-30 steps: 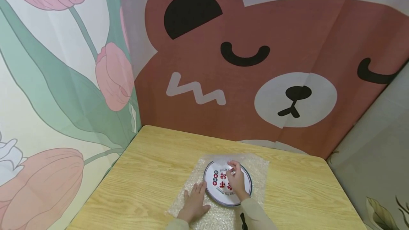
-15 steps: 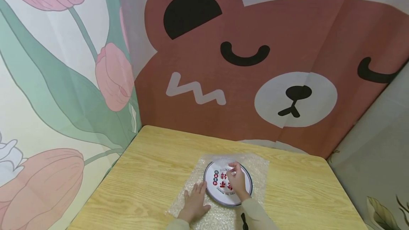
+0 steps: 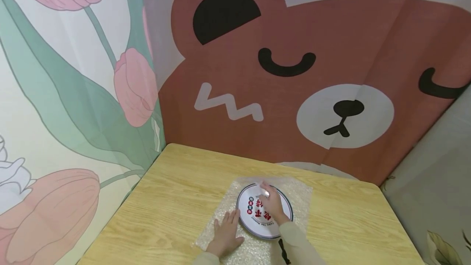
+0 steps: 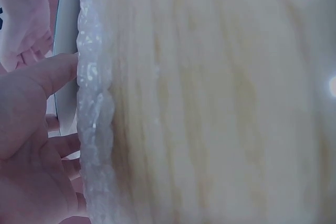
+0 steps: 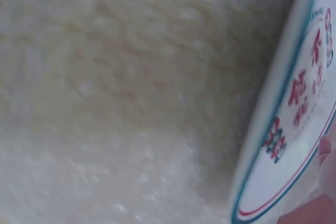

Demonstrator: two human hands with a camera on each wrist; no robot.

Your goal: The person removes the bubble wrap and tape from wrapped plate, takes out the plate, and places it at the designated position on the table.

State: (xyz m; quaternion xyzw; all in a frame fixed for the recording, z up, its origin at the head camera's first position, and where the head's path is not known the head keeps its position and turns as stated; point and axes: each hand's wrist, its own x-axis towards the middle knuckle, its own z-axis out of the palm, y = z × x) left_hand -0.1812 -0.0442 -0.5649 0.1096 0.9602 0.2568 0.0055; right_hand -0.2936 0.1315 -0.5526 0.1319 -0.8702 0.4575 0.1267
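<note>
A round white plate point(image 3: 254, 226) with a dark blue rim and red characters lies on a sheet of bubble wrap point(image 3: 299, 203). My left hand point(image 3: 225, 234) rests flat on the wrap, fingers extended, its fingertips at the plate's left edge. Over the plate's upper right part is my right hand point(image 3: 274, 203), thumb and forefinger apart with a bright spot between them; whether this is glare or something clear cannot be told. The left wrist view shows my left hand point(image 4: 31, 145) beside the plate's side point(image 4: 66, 95). At the right wrist view's lower right, fingers point(image 5: 325, 150) sit by the plate's rim.
The wood-grain table point(image 3: 173, 199) extends around the wrap on both sides. Behind it hangs a cloth with a brown bear point(image 3: 228, 138); a tulip-patterned cloth point(image 3: 99, 134) is on the left. A black strap point(image 3: 283, 250) shows beside the right sleeve.
My right forefinger has straightened and opened away from the thumb over the plate. The left hand holds its place on the wrap; the head view has shifted slightly.
</note>
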